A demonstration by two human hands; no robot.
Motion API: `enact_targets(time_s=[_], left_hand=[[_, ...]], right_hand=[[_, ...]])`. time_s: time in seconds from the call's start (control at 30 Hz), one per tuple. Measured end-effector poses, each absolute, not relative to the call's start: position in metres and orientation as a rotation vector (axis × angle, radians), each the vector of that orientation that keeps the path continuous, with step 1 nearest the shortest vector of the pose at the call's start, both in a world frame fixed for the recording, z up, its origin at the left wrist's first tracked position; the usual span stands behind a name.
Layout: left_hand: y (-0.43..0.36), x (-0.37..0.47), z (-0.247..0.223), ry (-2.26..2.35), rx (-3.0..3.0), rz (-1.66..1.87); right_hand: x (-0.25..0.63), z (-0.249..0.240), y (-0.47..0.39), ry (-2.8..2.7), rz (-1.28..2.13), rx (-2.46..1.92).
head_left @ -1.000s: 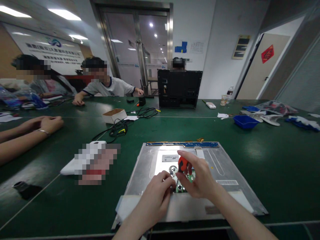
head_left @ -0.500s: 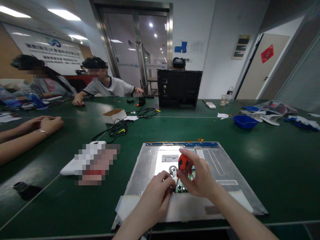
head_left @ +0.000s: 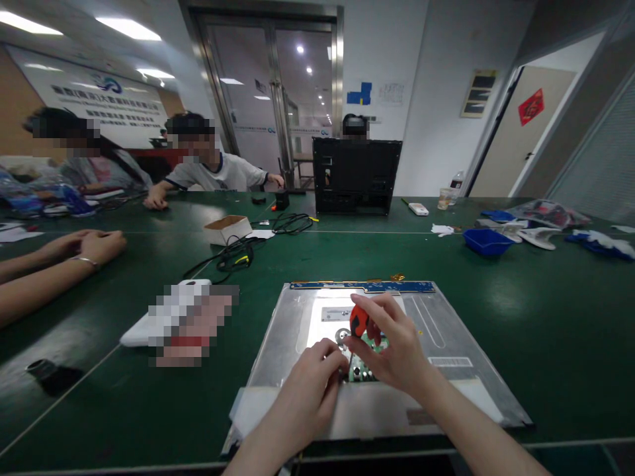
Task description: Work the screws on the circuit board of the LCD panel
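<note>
My right hand is closed around the red-and-black handle of a screwdriver, which stands nearly upright with its thin shaft pointing down. Its tip is at a green circuit board on the back of a flat metal display panel. Close by the tip, my left hand rests on the board's left side with its fingers drawn together; whatever they pinch is hidden. A round metal part sits just beyond the fingers. Along the panel's far edge runs a narrow blue circuit strip.
Left of the panel lie a white device, a black cylindrical part, black cables and a small open box. A blue tray is at right. Across the green table stands a black monitor housing. Another person's hands rest at left.
The top of the screwdriver handle has shifted slightly left, and my right hand's fingers have moved with it. My left hand stays in the same place.
</note>
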State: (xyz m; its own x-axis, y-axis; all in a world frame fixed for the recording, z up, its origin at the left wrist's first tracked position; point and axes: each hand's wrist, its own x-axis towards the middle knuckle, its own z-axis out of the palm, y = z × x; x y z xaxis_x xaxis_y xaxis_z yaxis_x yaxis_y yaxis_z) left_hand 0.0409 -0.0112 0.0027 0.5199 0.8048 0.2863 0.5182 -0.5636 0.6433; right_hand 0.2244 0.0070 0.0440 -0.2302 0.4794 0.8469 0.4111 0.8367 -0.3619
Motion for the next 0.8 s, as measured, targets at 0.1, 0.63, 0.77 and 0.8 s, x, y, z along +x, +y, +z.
enact_targets(time_s=[0.1,0.63,0.77,0.8], left_hand=[[-0.0113,0.0406,0.0026,1.072,2.283,0.794],[-0.011,0.0392,0.0008,1.067,2.264,0.764],[-0.0114,0.0391,-0.0007,1.064,2.266,0.765],[-0.0115,0.039,-0.0007,1.061,2.268,0.765]], right_hand=[[0.2244,0.0413,0.0069,-1.884,0.093,-0.69],[0.224,0.0404,0.0073,-1.838,0.139,-0.599],[0.2238,0.0428,0.007,-1.835,0.104,-0.606],[0.2238,0.0437,0.0066,-1.835,0.096,-0.61]])
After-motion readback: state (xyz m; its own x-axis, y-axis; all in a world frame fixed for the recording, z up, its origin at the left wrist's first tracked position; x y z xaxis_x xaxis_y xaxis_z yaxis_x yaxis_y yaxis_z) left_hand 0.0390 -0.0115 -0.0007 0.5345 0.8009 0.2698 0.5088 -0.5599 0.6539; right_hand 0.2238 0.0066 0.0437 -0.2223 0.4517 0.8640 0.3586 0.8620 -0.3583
